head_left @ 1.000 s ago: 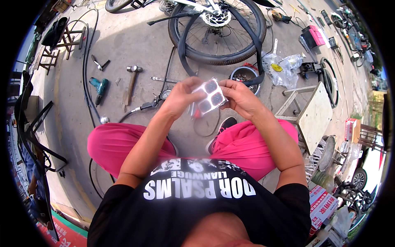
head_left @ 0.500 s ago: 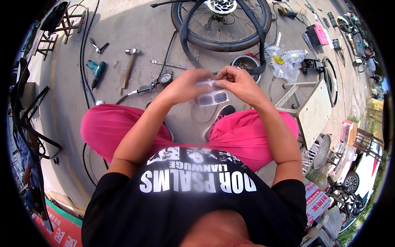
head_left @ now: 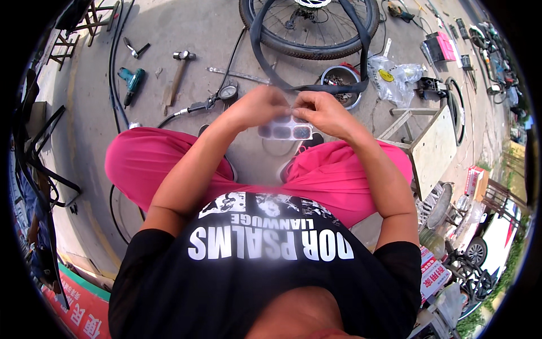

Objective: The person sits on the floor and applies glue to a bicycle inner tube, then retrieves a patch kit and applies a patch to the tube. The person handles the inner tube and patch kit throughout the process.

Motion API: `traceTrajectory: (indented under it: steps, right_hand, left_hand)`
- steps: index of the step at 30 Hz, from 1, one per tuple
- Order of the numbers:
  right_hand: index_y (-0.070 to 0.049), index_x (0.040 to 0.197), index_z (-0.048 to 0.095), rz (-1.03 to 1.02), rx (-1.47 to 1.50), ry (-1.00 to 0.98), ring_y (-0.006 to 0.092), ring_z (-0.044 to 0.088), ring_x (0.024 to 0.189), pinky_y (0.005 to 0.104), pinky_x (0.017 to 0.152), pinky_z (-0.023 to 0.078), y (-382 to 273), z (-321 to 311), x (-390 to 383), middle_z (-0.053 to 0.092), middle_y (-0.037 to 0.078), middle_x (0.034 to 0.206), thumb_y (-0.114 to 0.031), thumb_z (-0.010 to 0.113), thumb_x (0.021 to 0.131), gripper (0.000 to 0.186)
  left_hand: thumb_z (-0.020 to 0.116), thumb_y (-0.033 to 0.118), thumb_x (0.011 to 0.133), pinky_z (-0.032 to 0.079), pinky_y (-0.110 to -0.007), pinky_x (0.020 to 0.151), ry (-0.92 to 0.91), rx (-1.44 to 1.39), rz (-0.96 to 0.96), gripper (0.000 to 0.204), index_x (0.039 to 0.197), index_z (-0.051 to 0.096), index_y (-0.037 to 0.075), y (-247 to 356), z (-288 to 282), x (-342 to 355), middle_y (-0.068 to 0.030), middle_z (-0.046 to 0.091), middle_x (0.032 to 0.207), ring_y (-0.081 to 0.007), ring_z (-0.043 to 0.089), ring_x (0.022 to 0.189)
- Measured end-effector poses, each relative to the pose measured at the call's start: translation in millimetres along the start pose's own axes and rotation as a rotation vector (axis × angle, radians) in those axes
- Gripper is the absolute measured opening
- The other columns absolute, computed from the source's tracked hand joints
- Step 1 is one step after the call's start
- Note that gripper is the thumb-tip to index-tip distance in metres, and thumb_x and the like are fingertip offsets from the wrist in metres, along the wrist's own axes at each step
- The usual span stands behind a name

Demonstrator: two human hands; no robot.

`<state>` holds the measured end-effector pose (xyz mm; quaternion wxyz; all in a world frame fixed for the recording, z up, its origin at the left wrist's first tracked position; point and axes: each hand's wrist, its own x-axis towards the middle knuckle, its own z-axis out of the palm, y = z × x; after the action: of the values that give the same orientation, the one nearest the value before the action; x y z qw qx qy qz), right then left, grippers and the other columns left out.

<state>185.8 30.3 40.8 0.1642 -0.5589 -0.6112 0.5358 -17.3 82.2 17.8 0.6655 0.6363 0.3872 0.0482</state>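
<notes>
Between my two hands hangs a clear sheet of rounded patches [head_left: 280, 131], dark-centred with pale reddish rims; they look like tube repair patches. My left hand [head_left: 264, 106] pinches its upper edge, with the fingertips slightly blurred. Right beside it, my right hand [head_left: 323, 113] grips the same edge between thumb and curled fingers. The fingertips nearly meet and hide the sheet's top. Just beyond them loops a flat black inner tube [head_left: 361, 70], draped over a bicycle wheel [head_left: 316, 50] lying on the ground.
A metal bowl of small parts [head_left: 357, 101] sits beyond my right hand, beside a plastic bag [head_left: 395, 82]. To the left lie a pressure gauge [head_left: 228, 92] with hose, a hammer [head_left: 178, 76] and a teal power drill [head_left: 132, 85]. A low stool [head_left: 432, 150] stands at right.
My left hand has moved in closer to my right, and the patch sheet hangs more level. The inner tube's near side now shows across the bowl. The whole view has shifted slightly.
</notes>
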Motion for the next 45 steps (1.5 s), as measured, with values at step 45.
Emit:
traceTrajectory:
  steps: [45]
  right_hand:
    - [-0.004, 0.1, 0.063, 0.046, 1.02, -0.113, 0.0108, 0.059, 0.084, 0.0244, 0.073, 0.048, -9, -31, -20, 0.064, 0.004, 0.091, -0.017, 0.063, 0.089, 0.017]
  left_hand:
    - [0.07, 0.015, 0.084, 0.045, -0.022, 0.06, 0.093, -0.527, 0.054, 0.02, 0.095, 0.067, -0.001, 12, -16, -2, -0.0008, 0.066, 0.079, -0.0079, 0.057, 0.065]
